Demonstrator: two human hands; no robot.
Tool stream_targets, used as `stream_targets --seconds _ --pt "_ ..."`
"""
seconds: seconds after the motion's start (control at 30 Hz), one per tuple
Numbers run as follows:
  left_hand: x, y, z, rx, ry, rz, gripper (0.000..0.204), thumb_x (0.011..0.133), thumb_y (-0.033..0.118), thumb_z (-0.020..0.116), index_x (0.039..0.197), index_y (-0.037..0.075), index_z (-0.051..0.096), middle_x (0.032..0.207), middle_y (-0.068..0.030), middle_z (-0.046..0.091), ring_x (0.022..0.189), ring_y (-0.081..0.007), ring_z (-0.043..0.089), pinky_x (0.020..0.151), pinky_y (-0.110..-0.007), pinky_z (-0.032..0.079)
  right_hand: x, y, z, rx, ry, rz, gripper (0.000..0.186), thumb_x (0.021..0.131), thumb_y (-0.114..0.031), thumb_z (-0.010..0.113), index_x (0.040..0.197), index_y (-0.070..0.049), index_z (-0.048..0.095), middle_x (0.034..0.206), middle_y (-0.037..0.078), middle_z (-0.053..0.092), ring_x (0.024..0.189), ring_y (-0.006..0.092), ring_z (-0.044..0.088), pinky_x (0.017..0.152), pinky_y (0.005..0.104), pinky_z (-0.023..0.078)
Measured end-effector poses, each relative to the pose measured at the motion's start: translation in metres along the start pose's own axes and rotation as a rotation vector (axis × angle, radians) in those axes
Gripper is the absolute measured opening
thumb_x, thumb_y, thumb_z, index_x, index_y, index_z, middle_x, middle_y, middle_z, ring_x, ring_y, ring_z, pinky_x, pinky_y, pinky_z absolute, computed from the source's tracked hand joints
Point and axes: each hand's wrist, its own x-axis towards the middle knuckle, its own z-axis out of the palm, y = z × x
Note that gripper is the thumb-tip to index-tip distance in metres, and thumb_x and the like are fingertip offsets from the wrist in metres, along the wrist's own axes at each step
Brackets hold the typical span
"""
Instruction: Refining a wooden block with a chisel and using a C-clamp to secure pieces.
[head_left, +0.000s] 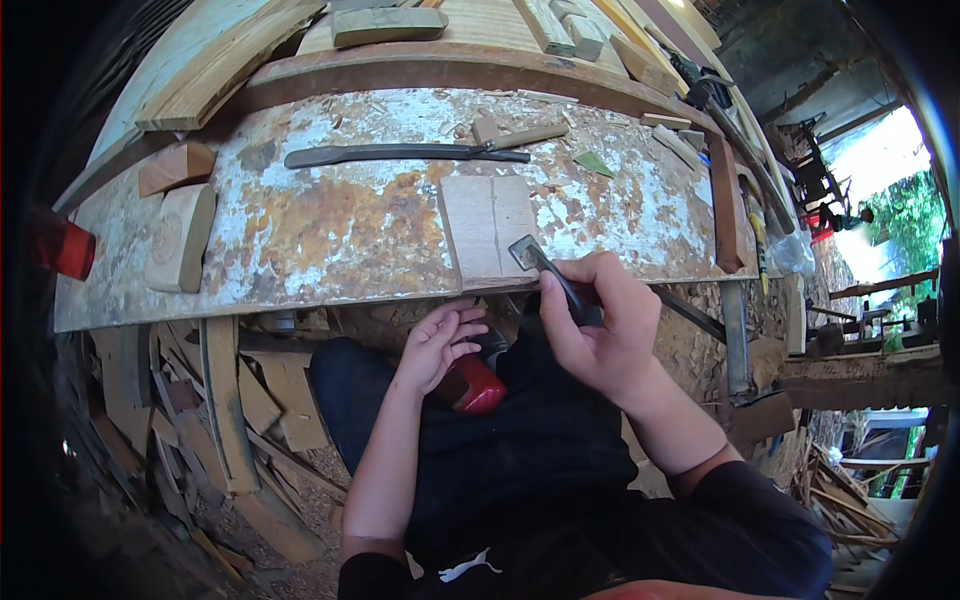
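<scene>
My right hand (600, 310) grips a dark metal tool (555, 280), its squared tip at the right part of a flat pale wooden board (485, 225) on the bench's front edge. My left hand (440, 340) is just below that edge, fingers loosely curled and apart, holding nothing visible. A red and dark object (475, 385), partly hidden, lies at my lap below it. Behind the board lie a long dark flat bar (370, 155) and a wooden-handled tool (530, 135).
The weathered bench top (340, 230) carries wooden blocks (178, 238) at left, a red object (62, 245) at its left end, and a wooden rail (480, 65) along the back with timber pieces beyond. Wood offcuts (270, 410) cover the floor. Tools and slats crowd the right end.
</scene>
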Motion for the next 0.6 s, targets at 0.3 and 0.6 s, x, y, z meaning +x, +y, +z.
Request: stream_targets --seconds 0.3,0.6 --pt "0.019 0.010 -0.006 -0.058 -0.080 0.003 0.030 0.102 0.007 0.053 0.131 0.001 0.053 0.123 -0.0125 0.063 0.110 -0.0281 0.064 0.087 -0.043 0.058 0.002 0.001 -0.002 0.153 -0.024 -0.078 0.010 0.079 -0.002 0.075 0.085 0.000 0.067 0.066 0.011 0.059 0.054 0.0262 0.061 0.049 0.0326 0.047" --pt "-0.095 0.073 0.122 1.624 0.608 0.943 0.027 0.085 0.016 0.076 0.106 0.002 0.068 0.079 -0.0060 0.064 0.067 -0.0174 0.055 0.072 -0.030 0.043 -0.003 0.005 0.002 0.142 0.029 -0.054 0.010 0.079 -0.003 0.075 0.080 -0.004 0.064 0.067 0.008 0.059 0.054 0.0242 0.060 0.049 0.0337 0.048"
